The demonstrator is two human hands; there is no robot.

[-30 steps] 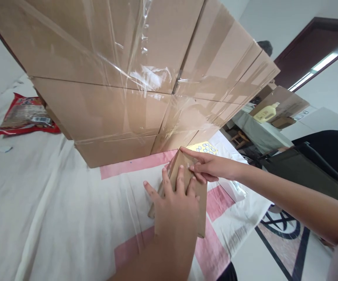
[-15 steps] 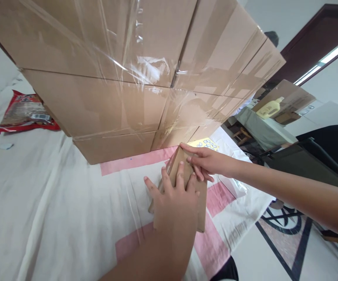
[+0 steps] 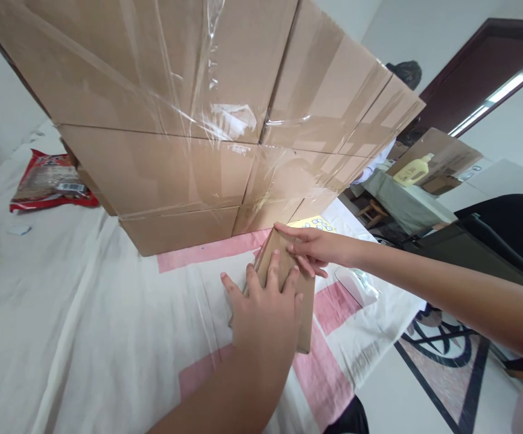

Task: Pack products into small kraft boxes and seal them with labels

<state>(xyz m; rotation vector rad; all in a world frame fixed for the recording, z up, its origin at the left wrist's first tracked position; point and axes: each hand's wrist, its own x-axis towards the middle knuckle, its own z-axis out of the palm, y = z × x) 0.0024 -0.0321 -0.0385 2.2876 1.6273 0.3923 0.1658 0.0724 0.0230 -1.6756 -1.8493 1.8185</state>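
A small brown cardboard box (image 3: 305,313) lies on the cloth-covered table, partly hidden under my hands. My left hand (image 3: 265,313) rests on its upper face with the fingers spread wide. At the far corner, my right hand (image 3: 313,246) touches the box; its index finger is stretched to the corner tip, and the other fingers are loosely bent along the right side. Just beyond stands a large stack of taped cardboard boxes (image 3: 180,175). Close behind my right hand lies a yellow sheet with blue drawings (image 3: 318,224).
A red food packet (image 3: 53,181) lies at the left on the white and pink tablecloth (image 3: 120,337). A clear and white item (image 3: 358,286) sits right of the box. Beyond are a chair (image 3: 491,253), a yellow bottle (image 3: 412,170) on another table, and a person's head (image 3: 405,73).
The view has shifted slightly, showing more of the person behind the stack. Both hands keep about the same places on the small box.
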